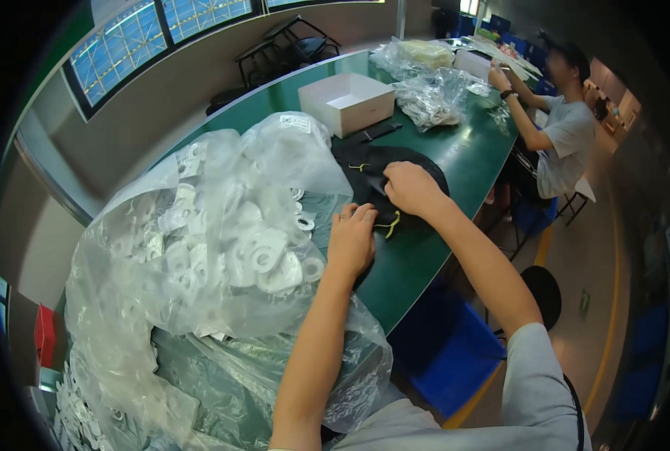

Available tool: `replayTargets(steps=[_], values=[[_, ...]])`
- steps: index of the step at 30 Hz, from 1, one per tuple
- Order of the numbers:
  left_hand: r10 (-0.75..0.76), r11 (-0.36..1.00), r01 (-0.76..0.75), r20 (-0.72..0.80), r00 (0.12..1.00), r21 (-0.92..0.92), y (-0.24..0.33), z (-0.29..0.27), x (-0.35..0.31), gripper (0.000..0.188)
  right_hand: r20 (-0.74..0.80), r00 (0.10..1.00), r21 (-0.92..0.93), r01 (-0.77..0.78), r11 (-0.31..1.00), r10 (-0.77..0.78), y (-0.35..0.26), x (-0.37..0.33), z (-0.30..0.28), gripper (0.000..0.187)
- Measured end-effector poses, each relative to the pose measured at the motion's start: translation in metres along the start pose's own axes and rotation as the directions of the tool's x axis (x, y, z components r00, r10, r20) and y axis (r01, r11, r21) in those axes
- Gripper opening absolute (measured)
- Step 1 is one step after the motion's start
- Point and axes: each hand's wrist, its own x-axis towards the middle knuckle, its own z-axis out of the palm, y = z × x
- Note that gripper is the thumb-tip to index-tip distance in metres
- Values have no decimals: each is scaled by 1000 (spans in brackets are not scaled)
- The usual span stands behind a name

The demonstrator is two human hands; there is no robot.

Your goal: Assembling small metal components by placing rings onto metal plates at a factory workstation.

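Observation:
A black fabric bag with yellow cord pulls lies on the green table in front of me. My left hand is at its near left edge, fingers bent and together on the fabric. Farther up and to the right, my right hand is closed on the bag's upper side, its fingertips partly hidden. One yellow cord pull shows between my hands, close to the left fingers. Left of the bag, a large clear plastic bag full of white ring-shaped parts comes close to my left forearm.
Beyond the black bag stands an open white box, with a dark strap beside it. Clear plastic bags lie farther along the table. A seated person works at the far right. A blue bin stands below the table's right edge.

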Motion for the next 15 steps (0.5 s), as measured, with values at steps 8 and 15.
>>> replayTargets(steps=[8, 15], values=[[-11, 999, 9, -75, 997, -32, -2, 0, -6, 38, 188, 979, -170, -43, 985, 75, -14, 22, 4, 53], [28, 998, -23, -90, 996, 54, -6, -1, -12, 33, 435, 900, 95, -70, 993, 22, 5, 51, -16, 78]])
